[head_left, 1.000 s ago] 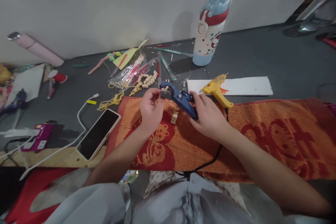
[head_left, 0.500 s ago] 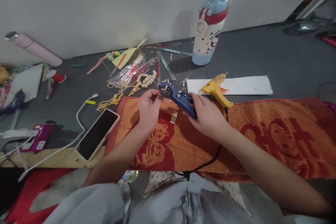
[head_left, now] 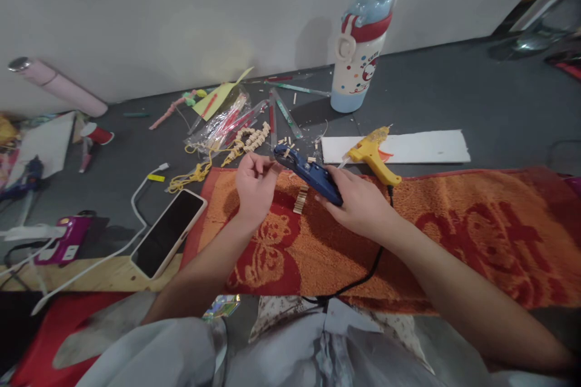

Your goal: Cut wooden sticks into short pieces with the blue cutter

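Note:
My right hand [head_left: 361,202] is closed around the handles of a blue plier-like cutter [head_left: 313,174], held tilted above the towel with its jaws toward the left. At those jaws, my left hand [head_left: 255,186] pinches with thumb and forefinger; whatever lies between the fingertips is too small to make out. A tiny pale piece shows on the jaw. Below the tool, a short row of small wooden pieces [head_left: 300,200] lies on the orange and red towel [head_left: 336,254]. A yellow glue gun [head_left: 374,157] rests on a white foam strip [head_left: 422,146] beyond my right hand.
Behind the towel lie a wooden bead-like string [head_left: 249,139] with yellow cord, plastic-wrapped sticks [head_left: 227,124] and scattered scraps. A tall bottle [head_left: 362,54] stands at the back. Left are a phone [head_left: 169,234], a white cable [head_left: 136,193] and a pink flask [head_left: 59,86].
The blue cutter's handles look closer together than before. My left hand keeps its pinch by the jaws, nearly in the same place. The view has shifted very slightly.

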`<state>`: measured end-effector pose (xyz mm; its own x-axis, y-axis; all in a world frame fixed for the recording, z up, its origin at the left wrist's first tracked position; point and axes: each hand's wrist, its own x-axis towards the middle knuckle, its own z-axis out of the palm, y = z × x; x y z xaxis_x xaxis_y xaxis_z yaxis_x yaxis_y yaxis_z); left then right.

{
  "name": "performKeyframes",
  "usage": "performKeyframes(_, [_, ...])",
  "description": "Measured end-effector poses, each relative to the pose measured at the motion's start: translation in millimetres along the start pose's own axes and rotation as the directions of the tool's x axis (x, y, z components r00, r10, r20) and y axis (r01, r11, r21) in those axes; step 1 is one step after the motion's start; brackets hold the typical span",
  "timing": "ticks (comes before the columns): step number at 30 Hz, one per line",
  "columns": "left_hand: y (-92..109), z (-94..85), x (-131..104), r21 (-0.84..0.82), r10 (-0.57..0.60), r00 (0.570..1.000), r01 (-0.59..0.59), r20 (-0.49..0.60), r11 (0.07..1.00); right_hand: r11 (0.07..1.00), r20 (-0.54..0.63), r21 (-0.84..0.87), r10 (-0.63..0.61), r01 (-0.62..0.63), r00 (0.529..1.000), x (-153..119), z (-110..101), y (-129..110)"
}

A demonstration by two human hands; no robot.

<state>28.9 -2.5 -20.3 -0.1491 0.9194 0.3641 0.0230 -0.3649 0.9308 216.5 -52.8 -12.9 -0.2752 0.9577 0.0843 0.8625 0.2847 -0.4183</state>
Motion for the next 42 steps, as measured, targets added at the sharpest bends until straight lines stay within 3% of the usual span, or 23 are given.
performKeyframes(8, [-3,-1.4,2,0.112,-0.036,0.999,0.037,-0.005,0.993,0.999,0.038,-0.026,0.041,-0.040,0.998,1,-6,0])
performKeyframes(22, [-10,-2.5,2,0.057,-0.111,0.994,0.110,0.019,0.992,0.997,0.034,0.023,0.073,-0.074,0.997,1,-8,-1])
performKeyframes(29, [-12,-0.1,0,0.047,-0.117,0.992,0.115,0.051,0.992,0.997,0.030,0.008,0.082,-0.082,0.996,1,-10,-2])
performKeyframes(32, [-13,-0.5,-1,0.099,-0.134,0.985,0.123,0.112,0.988,0.995,0.031,-0.004,0.096,-0.095,0.995,2,-10,-1])
performKeyframes(34, [-13,-2.0,-2,0.187,-0.126,0.976,0.092,0.178,0.978,0.994,0.034,-0.007,0.106,-0.106,0.994,3,-10,-1])
performKeyframes(38, [-10,-6.7,-2,0.399,-0.018,0.965,-0.092,0.263,0.912,0.993,0.047,0.001,0.114,-0.114,0.992,4,-9,0])
performKeyframes(42, [-8,-10.0,-1,0.463,0.072,0.948,-0.217,0.311,0.860,0.993,0.063,0.017,0.117,-0.118,0.991,5,-9,0])
